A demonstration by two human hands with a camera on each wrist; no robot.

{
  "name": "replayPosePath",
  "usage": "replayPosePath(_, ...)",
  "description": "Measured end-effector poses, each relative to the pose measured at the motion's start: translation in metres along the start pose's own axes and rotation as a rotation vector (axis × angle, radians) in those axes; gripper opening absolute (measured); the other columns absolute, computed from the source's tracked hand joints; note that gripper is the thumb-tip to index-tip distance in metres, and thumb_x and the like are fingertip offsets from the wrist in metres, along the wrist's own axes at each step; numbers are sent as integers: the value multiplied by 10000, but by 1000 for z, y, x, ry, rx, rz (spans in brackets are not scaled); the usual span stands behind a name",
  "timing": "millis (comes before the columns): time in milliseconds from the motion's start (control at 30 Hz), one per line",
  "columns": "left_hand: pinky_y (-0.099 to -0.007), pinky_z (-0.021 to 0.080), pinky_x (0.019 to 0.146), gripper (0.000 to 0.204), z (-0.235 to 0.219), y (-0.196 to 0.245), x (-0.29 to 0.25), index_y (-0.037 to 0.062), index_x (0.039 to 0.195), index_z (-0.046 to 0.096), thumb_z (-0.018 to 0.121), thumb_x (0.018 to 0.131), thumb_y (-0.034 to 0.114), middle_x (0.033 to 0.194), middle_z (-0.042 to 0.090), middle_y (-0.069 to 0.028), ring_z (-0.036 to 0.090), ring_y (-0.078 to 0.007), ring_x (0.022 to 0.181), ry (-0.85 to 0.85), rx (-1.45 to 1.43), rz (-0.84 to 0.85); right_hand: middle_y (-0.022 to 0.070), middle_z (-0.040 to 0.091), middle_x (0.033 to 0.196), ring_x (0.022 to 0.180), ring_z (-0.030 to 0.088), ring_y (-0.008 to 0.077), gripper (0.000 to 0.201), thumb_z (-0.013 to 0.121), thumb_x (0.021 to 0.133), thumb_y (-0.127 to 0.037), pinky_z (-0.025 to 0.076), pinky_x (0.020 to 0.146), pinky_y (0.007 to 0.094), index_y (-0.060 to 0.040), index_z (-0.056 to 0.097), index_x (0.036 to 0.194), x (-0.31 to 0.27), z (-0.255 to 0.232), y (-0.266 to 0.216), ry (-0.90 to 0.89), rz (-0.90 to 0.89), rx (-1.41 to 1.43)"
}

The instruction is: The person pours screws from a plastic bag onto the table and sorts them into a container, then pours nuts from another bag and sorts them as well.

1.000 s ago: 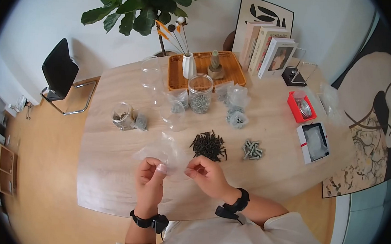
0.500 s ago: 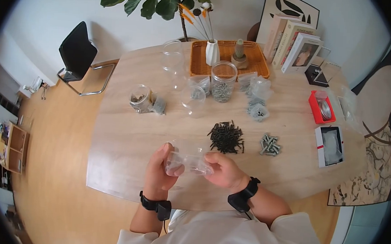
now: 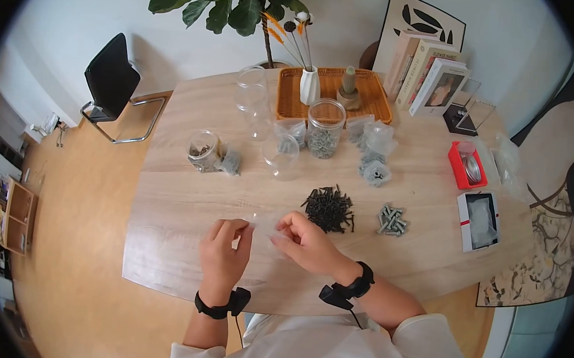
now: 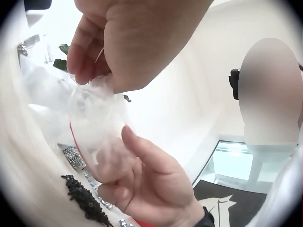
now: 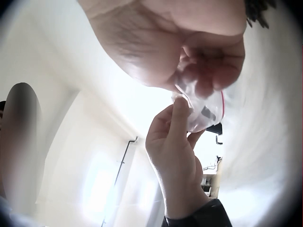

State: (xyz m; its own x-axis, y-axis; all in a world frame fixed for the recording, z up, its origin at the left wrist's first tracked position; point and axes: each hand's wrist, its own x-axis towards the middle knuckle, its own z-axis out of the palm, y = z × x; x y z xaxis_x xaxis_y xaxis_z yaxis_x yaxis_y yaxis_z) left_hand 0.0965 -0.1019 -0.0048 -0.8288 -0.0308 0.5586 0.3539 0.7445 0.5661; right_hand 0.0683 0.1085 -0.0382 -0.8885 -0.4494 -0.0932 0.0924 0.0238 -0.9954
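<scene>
A small clear zip bag (image 4: pixel 102 123) with a red line is stretched between both hands, low over the near part of the table. My left hand (image 3: pixel 225 251) pinches one side of it between thumb and fingertips. Opposite, my right hand (image 3: pixel 312 244) grips the other side, thumb and curled fingers on the thin plastic. From the right wrist view the bag (image 5: pixel 206 111) looks crumpled and see-through. Just beyond the right hand lies a pile of black screws (image 3: pixel 328 208), with a smaller heap of silver bolts (image 3: pixel 392 219) to its right.
Clear jars stand further back, one (image 3: pixel 325 132) part filled with silver hardware, another (image 3: pixel 202 152) at left. Bagged hardware (image 3: pixel 373 158) lies near them. At right are a red bin (image 3: pixel 457 167) and a white box (image 3: pixel 470 225). A wicker tray (image 3: pixel 289 99) holds a vase.
Both hands have turned from holding the bag with thumbs on top to pinching its sides with their fingertips. The left hand has shifted slightly left. Jars and piles stay put on the table.
</scene>
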Motion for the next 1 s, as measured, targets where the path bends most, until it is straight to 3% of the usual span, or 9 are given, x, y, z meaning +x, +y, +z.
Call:
replayPosePath(167,-339,578,636,150,-8,3,8,40,1000,736,817,887,-17,864,716,-102,727,-245,753,-91,60,-100,1,640,923,804,573,73,357,785,1027,-191,504,709,267,-12,624,1290,13,-13,-3,-30,-211,-144)
replayPosePath(300,-414,578,655,139,-2,11,18,70,993,735,821,885,71,829,698,-85,719,-277,749,-91,55,-38,-25,640,1056,924,584,32,305,732,1060,-105,528,794,261,-14,615,1326,25,-26,-9,-103,-17,-71)
replayPosePath(400,-414,578,655,133,4,-2,19,72,966,714,819,887,95,817,699,-86,717,-289,746,-174,55,14,19,662,1070,918,633,108,323,773,999,-61,537,815,307,-22,637,1289,33,-23,-8,-125,-27,-122)
replayPosePath(467,-412,578,658,132,6,-7,23,71,950,701,815,888,96,819,702,-87,718,-294,750,-210,58,6,102,688,1107,945,673,227,295,769,942,-54,546,790,374,-33,670,1219,30,-10,-27,483,-628,-679)
replayPosePath(567,-370,572,621,139,7,-6,34,26,940,694,811,865,12,831,711,-124,716,-263,694,-201,49,-41,114,682,1126,1003,673,294,351,773,877,-33,543,847,415,-59,682,1215,21,-11,-31,240,-943,-740)
replayPosePath(600,-371,566,612,135,8,-6,37,23,936,689,806,869,7,829,712,-130,713,-266,679,-185,11,-62,95,687,1135,1016,670,291,349,791,853,-66,533,911,444,-71,688,1187,17,-10,-34,69,-939,-817)
replayPosePath(833,-373,538,587,142,8,-13,54,18,928,665,798,879,7,780,704,-136,695,-262,629,-93,-13,-133,89,696,1130,1042,678,304,354,845,836,-152,538,935,461,-53,719,1151,10,-12,-30,-104,-760,-1108)
replayPosePath(900,-369,530,585,149,10,-16,54,18,950,660,795,886,13,761,694,-127,684,-250,623,-107,4,-124,93,675,1055,1029,660,299,329,810,851,-85,521,953,447,-70,689,1157,16,-20,-40,66,-750,-889)
replayPosePath(1000,-356,516,591,173,10,-27,54,19,1001,647,790,903,26,726,672,-109,660,-225,615,-103,14,-182,172,605,1288,1231,607,336,570,798,862,-17,519,1028,437,-34,575,1386,44,-64,-28,592,-569,-571)
